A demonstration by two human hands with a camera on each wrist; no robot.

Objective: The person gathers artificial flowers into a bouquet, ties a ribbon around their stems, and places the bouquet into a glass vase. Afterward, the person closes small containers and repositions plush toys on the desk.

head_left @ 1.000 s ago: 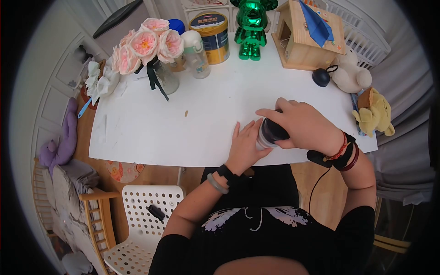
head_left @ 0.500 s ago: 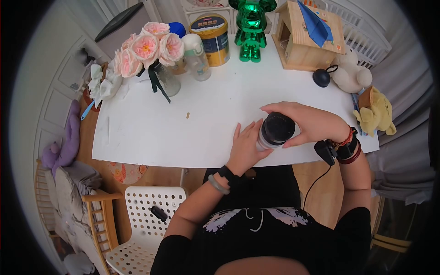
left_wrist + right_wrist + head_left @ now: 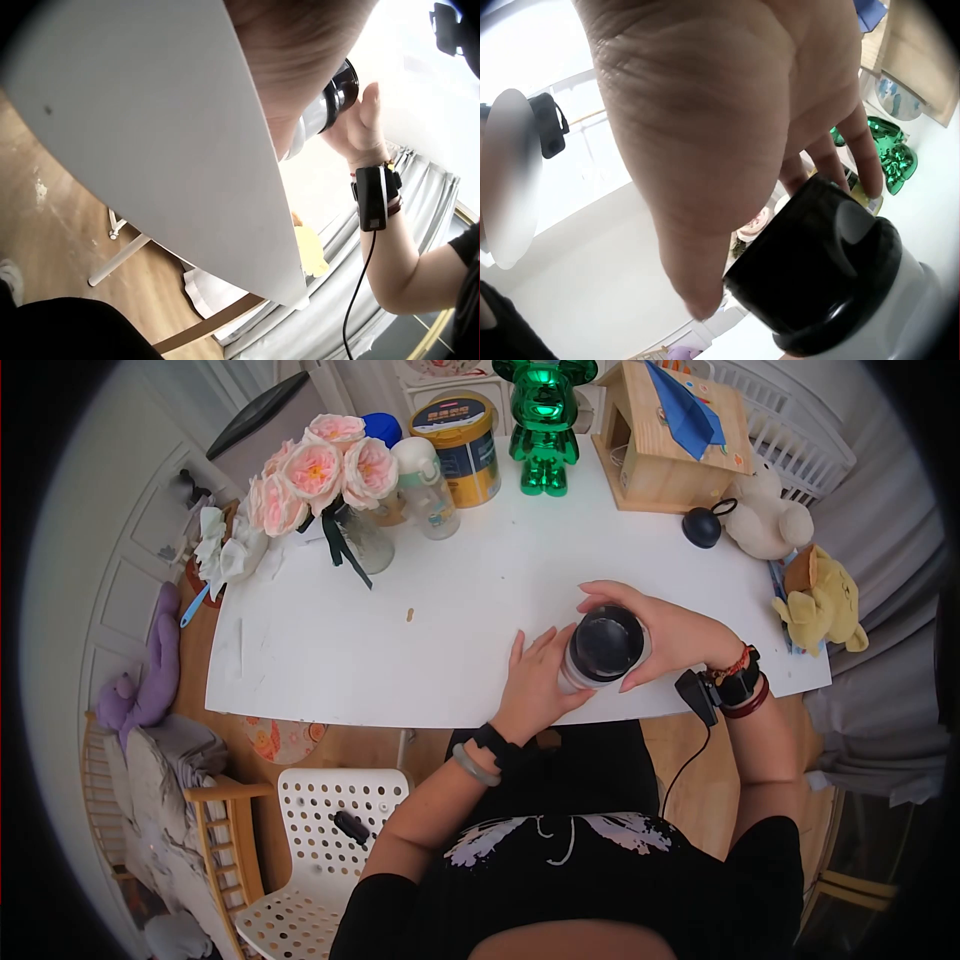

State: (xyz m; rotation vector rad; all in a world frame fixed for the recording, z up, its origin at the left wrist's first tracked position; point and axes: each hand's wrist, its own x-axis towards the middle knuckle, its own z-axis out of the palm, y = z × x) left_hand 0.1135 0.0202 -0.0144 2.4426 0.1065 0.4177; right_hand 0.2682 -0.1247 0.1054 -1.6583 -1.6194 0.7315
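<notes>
A container with a black lid (image 3: 607, 642) and a pale, translucent body (image 3: 573, 674) stands near the table's front edge. My left hand (image 3: 535, 678) grips the body from the left, its palm filling the top of the left wrist view (image 3: 300, 52). Around the lid's right side lies my right hand (image 3: 678, 632), fingers beyond it and thumb at the near side, loosely spread. In the right wrist view the thumb of this hand (image 3: 705, 120) lies straight beside the lid (image 3: 810, 262); whether it touches cannot be told. The lid's top is uncovered.
White table (image 3: 400, 670). Along its back stand a flower vase (image 3: 368, 545), a clear bottle (image 3: 430, 500), a yellow tub (image 3: 470, 460), a green bear figure (image 3: 545, 445) and a wooden house (image 3: 675, 470). Plush toys (image 3: 822, 605) sit at the right, a perforated chair (image 3: 330, 800) in front.
My right hand has let its hold over the lid loosen and moved down its right side, uncovering the lid's top. My left hand has stayed on the body.
</notes>
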